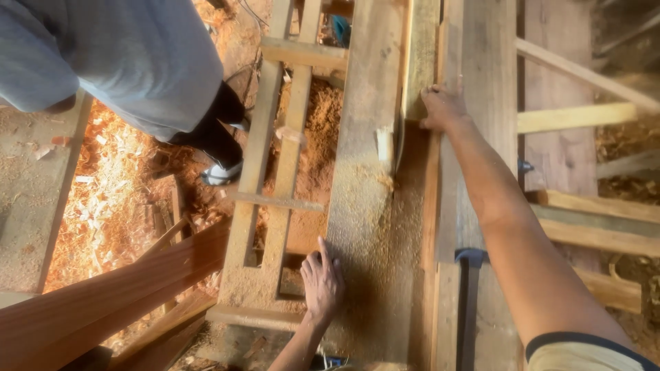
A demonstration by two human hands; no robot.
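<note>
A narrow wooden strip (421,62) lies on the sawdust-covered saw table (357,227) beside the blade (399,141). The right hand (441,108) presses it, fingers together; the left hand (322,283) lies flat, spread. A slip could carry fingers into the blade.

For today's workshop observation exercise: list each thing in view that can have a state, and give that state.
left hand: flat, palm down on the plank
right hand: arm outstretched, resting on the plank's far part
plank: lying flat on the saw bench, dusted with sawdust
saw blade: upright in its slot; spinning or not, cannot tell
hammer: lying unused
</note>
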